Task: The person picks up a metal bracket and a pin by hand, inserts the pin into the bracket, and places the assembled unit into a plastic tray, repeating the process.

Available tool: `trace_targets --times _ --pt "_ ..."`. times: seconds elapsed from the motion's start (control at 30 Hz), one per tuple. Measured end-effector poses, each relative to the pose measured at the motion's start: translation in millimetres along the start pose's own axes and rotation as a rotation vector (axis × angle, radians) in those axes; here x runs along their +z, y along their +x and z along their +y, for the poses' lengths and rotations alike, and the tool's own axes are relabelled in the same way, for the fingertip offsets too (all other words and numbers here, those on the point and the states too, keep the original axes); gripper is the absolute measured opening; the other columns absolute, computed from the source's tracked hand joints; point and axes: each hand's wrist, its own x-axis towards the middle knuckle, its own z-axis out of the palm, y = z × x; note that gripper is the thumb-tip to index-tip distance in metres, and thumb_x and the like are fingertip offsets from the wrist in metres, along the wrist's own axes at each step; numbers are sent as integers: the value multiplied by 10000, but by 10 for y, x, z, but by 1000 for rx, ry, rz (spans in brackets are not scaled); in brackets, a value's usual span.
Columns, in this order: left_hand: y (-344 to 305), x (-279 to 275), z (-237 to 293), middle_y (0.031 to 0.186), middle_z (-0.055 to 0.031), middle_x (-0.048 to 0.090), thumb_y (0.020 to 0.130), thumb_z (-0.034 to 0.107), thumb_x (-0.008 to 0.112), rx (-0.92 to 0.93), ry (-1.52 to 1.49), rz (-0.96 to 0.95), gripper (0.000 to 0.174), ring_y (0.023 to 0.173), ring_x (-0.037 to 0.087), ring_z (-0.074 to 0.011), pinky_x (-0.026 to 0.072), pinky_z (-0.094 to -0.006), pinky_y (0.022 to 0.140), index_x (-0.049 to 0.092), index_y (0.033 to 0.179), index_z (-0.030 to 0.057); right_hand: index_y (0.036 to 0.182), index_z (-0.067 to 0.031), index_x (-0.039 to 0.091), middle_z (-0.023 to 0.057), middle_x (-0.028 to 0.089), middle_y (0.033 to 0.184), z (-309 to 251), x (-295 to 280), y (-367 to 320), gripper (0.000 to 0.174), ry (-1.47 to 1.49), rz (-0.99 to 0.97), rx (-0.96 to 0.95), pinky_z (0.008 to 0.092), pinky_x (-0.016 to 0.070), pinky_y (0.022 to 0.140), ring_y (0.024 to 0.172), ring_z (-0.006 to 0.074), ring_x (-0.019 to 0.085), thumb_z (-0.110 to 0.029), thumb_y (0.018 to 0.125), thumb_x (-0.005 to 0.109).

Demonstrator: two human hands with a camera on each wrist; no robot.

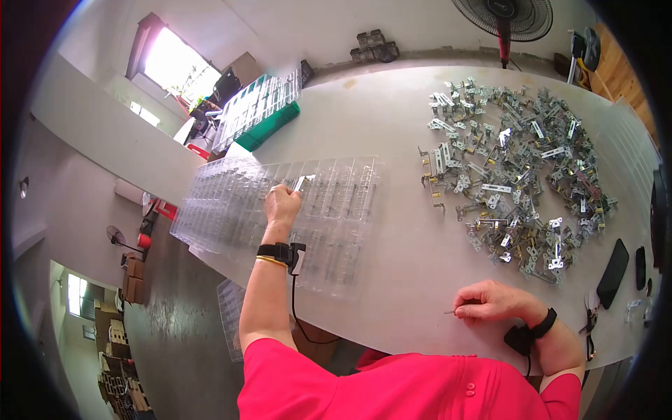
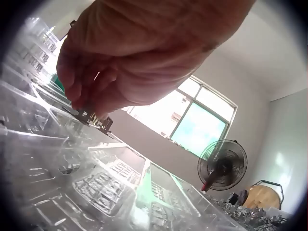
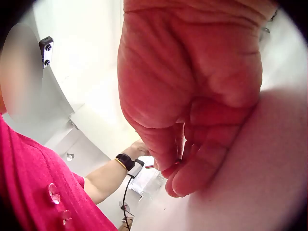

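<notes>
My left hand (image 1: 283,204) is over the clear plastic trays (image 1: 336,241), pinching a small metal bracket (image 1: 301,183) above their compartments. In the left wrist view, the bracket (image 2: 98,121) shows dark below the fingertips, close over the tray's clear ridges. On the right, my other hand (image 1: 483,301) rests at the table's near edge with its fingers curled. A thin tip (image 1: 449,312) pokes out from its fingertips; the rest of that slim piece is hidden in the hand. A large pile of metal brackets (image 1: 495,187) lies beyond the right hand.
A green crate (image 1: 269,126) with more clear trays stands at the back left of the table (image 1: 392,280). At the right edge lie a black phone (image 1: 613,271) and scissors (image 1: 592,308). A cable (image 1: 301,318) hangs from the left wrist.
</notes>
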Motion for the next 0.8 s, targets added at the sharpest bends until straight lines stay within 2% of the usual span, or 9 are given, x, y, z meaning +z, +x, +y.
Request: trace_targets --times 0.2,0.4,0.47,0.57,0.67,0.8 --pt "19 89 67 879 -239 719 782 270 742 14 47 -46 281 907 705 -397 548 -448 858 757 868 3 1016 -34 667 25 699 862 23 -2 -3 186 13 2 10 275 545 704 768 93 685 -210 990 613" --pt "-32 109 146 876 -252 713 766 239 723 46 77 -36 267 893 705 -408 553 -445 859 750 797 -24 1013 -33 666 26 701 835 -31 2 -25 188 -18 8 1 279 543 707 759 102 681 -211 987 611" --pt "-48 99 163 861 -258 708 755 227 716 87 49 29 255 871 706 -411 555 -452 840 743 758 -26 1011 -33 666 26 694 808 30 14 -10 195 -11 20 -28 282 534 694 735 107 671 -217 988 607" --pt "-56 55 234 870 -242 712 778 229 716 124 35 -3 262 858 697 -404 547 -458 816 740 812 -29 1001 -35 659 33 688 793 57 14 -3 193 -51 29 -95 283 522 677 707 110 655 -219 989 602" --pt "-244 -64 566 897 -214 699 817 221 712 226 -44 44 250 840 680 -388 536 -453 789 734 892 -17 989 -37 647 41 682 781 109 12 16 190 -46 13 -112 285 515 663 693 111 646 -221 988 601" --pt "-826 -328 1389 910 -182 673 857 197 706 360 -232 9 219 814 668 -335 533 -409 764 725 949 -2 981 -33 637 40 669 757 115 21 18 196 15 -11 -75 290 511 655 697 113 655 -225 989 601"
